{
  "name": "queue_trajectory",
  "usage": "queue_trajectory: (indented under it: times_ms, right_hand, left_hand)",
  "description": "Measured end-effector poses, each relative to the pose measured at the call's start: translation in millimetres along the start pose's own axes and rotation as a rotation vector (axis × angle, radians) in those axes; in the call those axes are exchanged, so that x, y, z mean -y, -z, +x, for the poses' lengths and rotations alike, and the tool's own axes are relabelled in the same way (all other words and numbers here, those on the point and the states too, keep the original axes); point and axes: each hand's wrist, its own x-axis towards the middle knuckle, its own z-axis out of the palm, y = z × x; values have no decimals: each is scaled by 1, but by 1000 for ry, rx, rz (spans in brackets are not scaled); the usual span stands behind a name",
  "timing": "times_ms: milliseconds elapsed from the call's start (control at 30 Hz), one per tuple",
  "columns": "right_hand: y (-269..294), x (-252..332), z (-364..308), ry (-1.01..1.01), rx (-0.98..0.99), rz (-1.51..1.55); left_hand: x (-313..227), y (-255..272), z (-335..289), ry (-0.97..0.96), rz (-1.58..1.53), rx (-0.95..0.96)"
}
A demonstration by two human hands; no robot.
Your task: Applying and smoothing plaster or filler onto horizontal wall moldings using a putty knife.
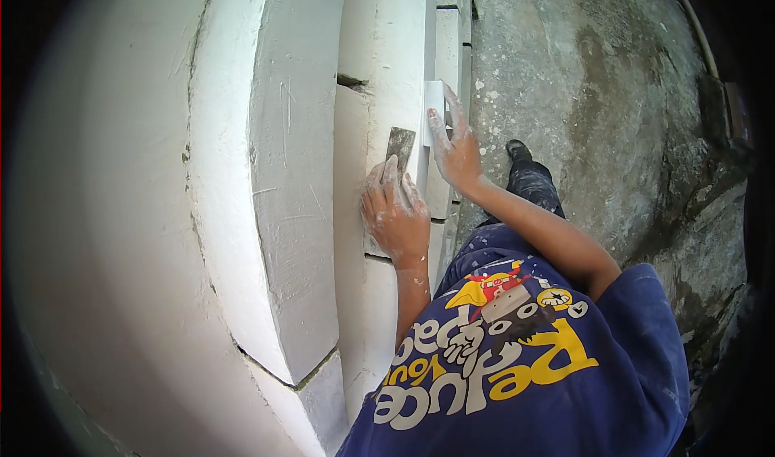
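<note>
My left hand, dusted white, is closed on a grey, smeared scraper blade. Its fingers press the blade flat to the pale surface of the wall ledge, close to the outer edge. Any handle is hidden by the hand. To the right, my right hand grips a white flat rectangular piece, thumb and fingers on it. That piece lies along the ledge's outer edge, just beyond the blade.
White wall blocks with scratches and dark open joints rise at the left. A stained, white-spattered concrete floor spreads out at the right. My shoe stands on it near the ledge. A pipe runs along the far right.
</note>
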Motion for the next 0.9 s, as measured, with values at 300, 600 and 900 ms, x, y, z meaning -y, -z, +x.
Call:
queue_trajectory:
  times_ms: [300, 600, 900]
  right_hand:
    - [-4, 9, 69, -188, -18, 18]
    - [0, 11, 86, -300, 24, 118]
    - [-7, 0, 114, -298, 20, 110]
  left_hand:
    - [-7, 6, 0, 47, 47, 37]
    - [-13, 5, 7, 52, 74, 12]
    - [-13, 7, 7, 32, 108, 29]
